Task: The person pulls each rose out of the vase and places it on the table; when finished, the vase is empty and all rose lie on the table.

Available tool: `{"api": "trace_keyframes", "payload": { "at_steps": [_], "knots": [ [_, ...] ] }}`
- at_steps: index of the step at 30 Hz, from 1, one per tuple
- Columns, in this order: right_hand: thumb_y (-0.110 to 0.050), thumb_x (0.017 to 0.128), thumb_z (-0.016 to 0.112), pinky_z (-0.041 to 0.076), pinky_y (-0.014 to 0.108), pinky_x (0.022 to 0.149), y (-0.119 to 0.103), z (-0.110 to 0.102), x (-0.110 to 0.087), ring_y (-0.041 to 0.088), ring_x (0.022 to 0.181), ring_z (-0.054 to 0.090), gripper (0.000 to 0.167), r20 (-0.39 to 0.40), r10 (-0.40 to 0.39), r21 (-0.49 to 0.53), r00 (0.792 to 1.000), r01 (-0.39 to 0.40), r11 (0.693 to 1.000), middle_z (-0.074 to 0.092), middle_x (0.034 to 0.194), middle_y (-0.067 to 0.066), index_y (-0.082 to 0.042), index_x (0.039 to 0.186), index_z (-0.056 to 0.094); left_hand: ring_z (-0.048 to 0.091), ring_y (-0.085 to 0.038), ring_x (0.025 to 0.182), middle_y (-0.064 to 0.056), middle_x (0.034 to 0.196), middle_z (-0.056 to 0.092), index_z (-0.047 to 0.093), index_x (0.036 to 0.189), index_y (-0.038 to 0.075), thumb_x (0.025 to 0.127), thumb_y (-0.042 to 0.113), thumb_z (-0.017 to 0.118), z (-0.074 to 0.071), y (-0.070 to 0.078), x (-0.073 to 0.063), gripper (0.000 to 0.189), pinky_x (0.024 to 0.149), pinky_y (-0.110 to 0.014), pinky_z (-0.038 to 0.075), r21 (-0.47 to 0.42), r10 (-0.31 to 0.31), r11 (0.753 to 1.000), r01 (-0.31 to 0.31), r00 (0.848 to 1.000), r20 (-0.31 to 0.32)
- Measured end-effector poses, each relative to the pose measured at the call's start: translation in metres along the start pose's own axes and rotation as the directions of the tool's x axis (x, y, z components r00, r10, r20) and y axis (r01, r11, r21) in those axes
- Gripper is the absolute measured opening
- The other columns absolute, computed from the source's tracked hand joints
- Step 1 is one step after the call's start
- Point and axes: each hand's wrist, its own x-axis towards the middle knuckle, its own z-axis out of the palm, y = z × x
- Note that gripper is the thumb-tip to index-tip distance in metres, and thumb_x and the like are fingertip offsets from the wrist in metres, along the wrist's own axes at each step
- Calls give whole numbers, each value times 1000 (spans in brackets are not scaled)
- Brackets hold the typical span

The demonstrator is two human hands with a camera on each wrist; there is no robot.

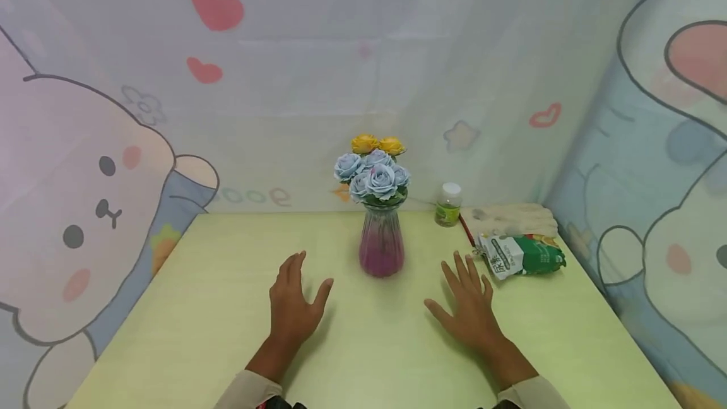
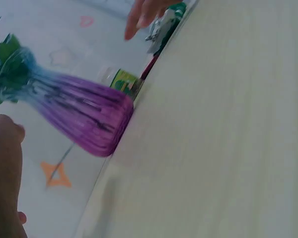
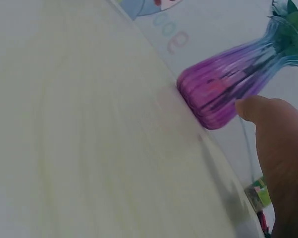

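A ribbed glass vase (image 1: 382,248), clear at the neck and purple-pink below, stands upright on the table. It holds light blue roses (image 1: 379,178) with two yellow roses (image 1: 377,144) behind them. My left hand (image 1: 292,305) is to the left and nearer me, fingers extended, thumb apart, touching nothing. On the other side, my right hand (image 1: 470,305) has its fingers spread and holds nothing; a gap separates it from the vase. Both wrist views show the purple vase (image 2: 84,109) beyond a thumb, and in the right wrist view the thumb (image 3: 275,124) overlaps its outline.
Right of the vase, a white-capped jar (image 1: 448,207) stands near the table's back edge. Beside it lie a red pen-like stick (image 1: 466,230), a pale wooden-looking hand shape (image 1: 511,219) and a green and white packet (image 1: 522,255). A printed curtain (image 1: 318,81) hangs behind the table (image 1: 187,333).
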Motion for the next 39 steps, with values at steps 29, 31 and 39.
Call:
{"api": "trace_keyframes", "payload": {
  "at_steps": [29, 31, 39],
  "knots": [
    [-70, 100, 65, 3, 80, 128, -22, 55, 83, 39, 164, 37, 94, 183, 108, 165, 977, -139, 976, 44, 174, 14, -15, 171, 38, 60, -39, 130, -26, 132, 62, 79, 117, 2, 97, 8, 83, 36, 110, 81, 22, 109, -46, 55, -443, 75, 868, -224, 941, -329],
    [-70, 101, 64, 3, 80, 128, -22, 56, 82, 38, 164, 39, 92, 187, 101, 145, 977, -129, 981, 46, 173, 14, -16, 171, 39, 58, -40, 130, -25, 134, 61, 79, 116, 1, 97, 8, 82, 35, 118, 83, 21, 111, -48, 52, -464, 68, 856, -226, 940, -333],
    [-65, 105, 60, 0, 81, 127, -23, 51, 73, 38, 165, 37, 83, 202, 66, 131, 977, -94, 987, 53, 168, 9, -18, 171, 40, 41, -35, 140, -18, 151, 51, 80, 124, 8, 100, 16, 79, 40, 135, 85, 26, 114, -61, 40, -461, 45, 872, -165, 965, -260]
  ]
}}
